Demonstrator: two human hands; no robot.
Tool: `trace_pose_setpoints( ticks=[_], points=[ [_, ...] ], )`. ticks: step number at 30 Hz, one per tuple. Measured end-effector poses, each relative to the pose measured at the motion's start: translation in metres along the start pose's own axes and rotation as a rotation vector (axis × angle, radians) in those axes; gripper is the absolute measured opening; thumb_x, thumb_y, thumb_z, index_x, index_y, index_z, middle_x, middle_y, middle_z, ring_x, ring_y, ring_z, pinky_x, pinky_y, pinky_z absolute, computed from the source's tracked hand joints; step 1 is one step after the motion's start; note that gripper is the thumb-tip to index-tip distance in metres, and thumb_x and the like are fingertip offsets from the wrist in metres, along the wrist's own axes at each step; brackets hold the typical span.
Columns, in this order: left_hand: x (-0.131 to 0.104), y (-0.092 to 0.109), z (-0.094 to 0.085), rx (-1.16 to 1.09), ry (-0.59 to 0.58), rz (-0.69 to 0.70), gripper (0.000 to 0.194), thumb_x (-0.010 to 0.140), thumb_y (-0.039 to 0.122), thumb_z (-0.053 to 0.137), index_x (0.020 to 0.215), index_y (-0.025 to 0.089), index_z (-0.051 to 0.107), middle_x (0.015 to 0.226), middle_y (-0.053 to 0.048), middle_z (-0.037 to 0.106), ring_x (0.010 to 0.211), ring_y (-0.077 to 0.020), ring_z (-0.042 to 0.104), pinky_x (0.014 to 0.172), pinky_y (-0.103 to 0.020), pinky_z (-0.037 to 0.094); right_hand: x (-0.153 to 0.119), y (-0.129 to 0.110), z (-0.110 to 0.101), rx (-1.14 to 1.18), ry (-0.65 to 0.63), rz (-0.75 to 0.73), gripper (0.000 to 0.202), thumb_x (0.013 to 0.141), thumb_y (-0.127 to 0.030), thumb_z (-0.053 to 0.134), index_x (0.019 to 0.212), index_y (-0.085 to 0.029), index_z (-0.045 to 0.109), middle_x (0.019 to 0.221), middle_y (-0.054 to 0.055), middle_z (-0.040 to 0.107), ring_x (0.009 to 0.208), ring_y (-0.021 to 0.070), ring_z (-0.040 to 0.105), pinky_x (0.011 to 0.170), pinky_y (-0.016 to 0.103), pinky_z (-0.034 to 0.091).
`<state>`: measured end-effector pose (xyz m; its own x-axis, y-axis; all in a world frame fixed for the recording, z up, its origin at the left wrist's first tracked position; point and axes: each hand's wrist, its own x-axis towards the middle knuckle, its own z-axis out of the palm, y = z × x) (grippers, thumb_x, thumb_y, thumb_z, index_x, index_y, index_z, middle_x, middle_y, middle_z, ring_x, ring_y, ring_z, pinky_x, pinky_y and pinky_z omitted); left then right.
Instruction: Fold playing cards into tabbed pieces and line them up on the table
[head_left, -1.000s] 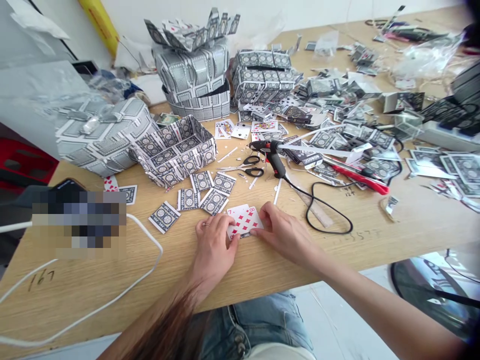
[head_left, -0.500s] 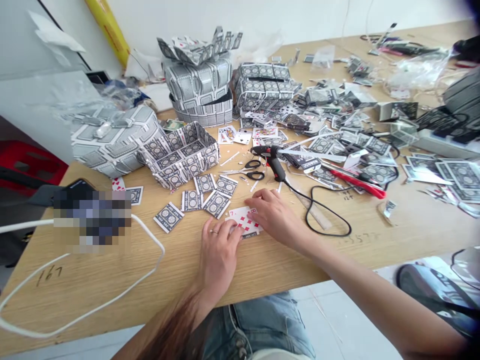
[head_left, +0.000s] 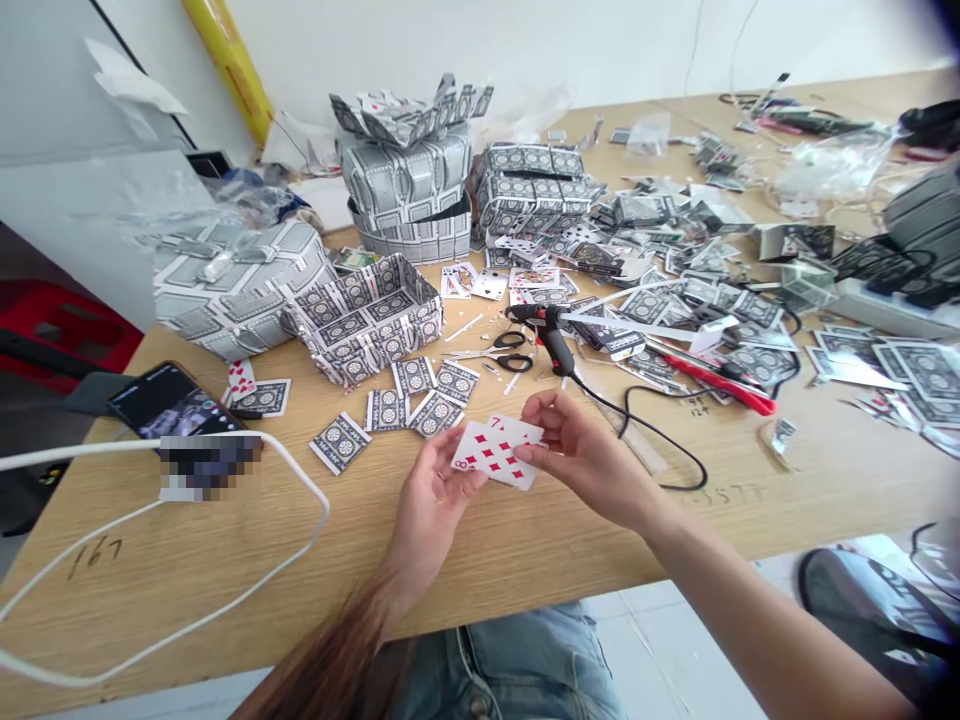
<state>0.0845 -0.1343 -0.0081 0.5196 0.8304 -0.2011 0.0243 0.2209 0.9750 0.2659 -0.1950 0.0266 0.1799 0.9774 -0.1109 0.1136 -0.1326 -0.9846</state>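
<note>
pinching the left end of the overlapped diamond playing cards [head_left: 499, 452], your left hand [head_left: 431, 490] has its fingers clamped there; the cards lie long axis left-to-right above the table's [head_left: 300, 560] front edge, red faces up, right end clamped in your right hand's [head_left: 577, 455] fingers.

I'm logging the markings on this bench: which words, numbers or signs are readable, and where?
"7": rear held card
"8": front held card
Red diamonds: both held cards
"167": handwritten on table
Phone text, other handwriting: too small or blurred.
</note>
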Motion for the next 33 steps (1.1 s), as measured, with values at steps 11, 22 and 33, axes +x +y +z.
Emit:
trace_pose_setpoints(
  ticks=[11, 22, 33],
  points=[
    [0.002, 0.007, -0.002, -0.32, 0.036, -0.197, 0.029, 0.067, 0.036, 0.079, 0.085, 0.013, 0.074, 0.081, -0.007, 0.075, 0.073, -0.0164, 0.069, 0.072, -0.026, 0.056, -0.011, 0.02, 0.033, 0.025, 0.064, 0.064, 0.041, 0.079, -0.028, 0.068, 0.113, -0.025, 0.046, 0.098, 0.002, 0.061, 0.089, 0.0188, 0.06, 0.076, 0.032, 0.051],
    [0.004, 0.013, -0.005, -0.3, 0.068, -0.152, 0.031, 0.069, 0.037, 0.078, 0.086, 0.013, 0.074, 0.083, -0.007, 0.076, 0.072, -0.0186, 0.07, 0.071, -0.03, 0.057, -0.006, 0.007, 0.029, -0.057, 0.005, 0.072, 0.035, 0.086, -0.052, 0.056, 0.077, -0.018, 0.059, 0.071, 0.002, 0.06, 0.07, 0.0164, 0.058, 0.062, 0.026, 0.049],
    [0.003, 0.012, -0.003, -0.316, 0.079, -0.154, 0.04, 0.072, 0.037, 0.076, 0.105, 0.016, 0.069, 0.099, -0.009, 0.074, 0.086, -0.0188, 0.07, 0.079, -0.029, 0.055, -0.007, 0.009, 0.05, 0.033, 0.256, 0.067, 0.041, 0.077, -0.058, 0.065, 0.065, -0.019, 0.054, 0.068, 0.002, 0.057, 0.06, 0.0147, 0.051, 0.054, 0.026, 0.043]
  ],
)
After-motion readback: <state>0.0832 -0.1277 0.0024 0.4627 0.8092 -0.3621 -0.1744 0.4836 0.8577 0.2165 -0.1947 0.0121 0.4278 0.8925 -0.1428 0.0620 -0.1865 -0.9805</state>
